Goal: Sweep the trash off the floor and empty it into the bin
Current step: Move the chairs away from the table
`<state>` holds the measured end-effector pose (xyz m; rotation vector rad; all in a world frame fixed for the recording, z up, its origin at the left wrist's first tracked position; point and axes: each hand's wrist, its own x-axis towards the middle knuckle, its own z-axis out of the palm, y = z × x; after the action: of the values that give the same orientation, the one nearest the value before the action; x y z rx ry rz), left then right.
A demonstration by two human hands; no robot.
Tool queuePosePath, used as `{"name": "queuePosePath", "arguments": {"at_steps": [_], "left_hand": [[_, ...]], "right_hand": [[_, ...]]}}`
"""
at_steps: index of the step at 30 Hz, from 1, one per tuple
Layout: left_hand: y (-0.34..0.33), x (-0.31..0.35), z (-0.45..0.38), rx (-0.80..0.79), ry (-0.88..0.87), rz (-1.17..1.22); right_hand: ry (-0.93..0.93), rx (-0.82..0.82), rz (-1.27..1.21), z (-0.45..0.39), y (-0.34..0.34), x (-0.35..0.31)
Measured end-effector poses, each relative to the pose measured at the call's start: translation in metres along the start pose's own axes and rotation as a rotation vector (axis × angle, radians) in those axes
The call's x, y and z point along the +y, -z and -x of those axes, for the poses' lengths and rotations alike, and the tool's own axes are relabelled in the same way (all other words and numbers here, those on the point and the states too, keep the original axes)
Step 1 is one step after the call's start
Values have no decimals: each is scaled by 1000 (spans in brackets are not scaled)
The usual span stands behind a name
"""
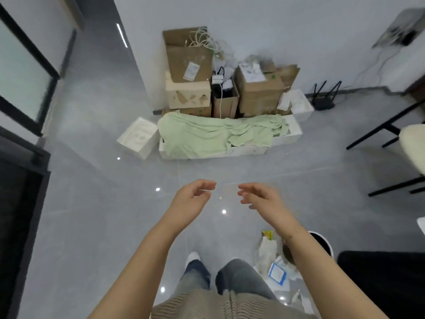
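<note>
Trash (273, 261) lies on the floor (103, 226) by the bin (322, 244), low under the right hand (257, 198). Left hand (192, 195) is farther away. Both hands are loosely curled, holding nothing.

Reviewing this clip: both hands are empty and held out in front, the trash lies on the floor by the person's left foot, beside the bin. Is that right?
Not quite. The head view shows the trash by the right foot, not the left, beside the bin. The rest holds: left hand and right hand are empty, held out in front.

Head cam looks fwd and steeply down at floor (96, 203), standing height.
</note>
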<state>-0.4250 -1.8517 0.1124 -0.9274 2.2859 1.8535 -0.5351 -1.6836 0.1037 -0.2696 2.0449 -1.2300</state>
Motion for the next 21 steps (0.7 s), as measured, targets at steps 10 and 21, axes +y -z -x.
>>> {"name": "queuePosePath", "arguments": {"at_steps": [10, 21], "left_hand": [[-96, 133, -246, -278, -124, -156], [-268, 295, -440, -458, -219, -262]], "right_hand": [[-112, 285, -118, -151, 167, -14], [-136, 547, -325, -266, 399, -18]]}}
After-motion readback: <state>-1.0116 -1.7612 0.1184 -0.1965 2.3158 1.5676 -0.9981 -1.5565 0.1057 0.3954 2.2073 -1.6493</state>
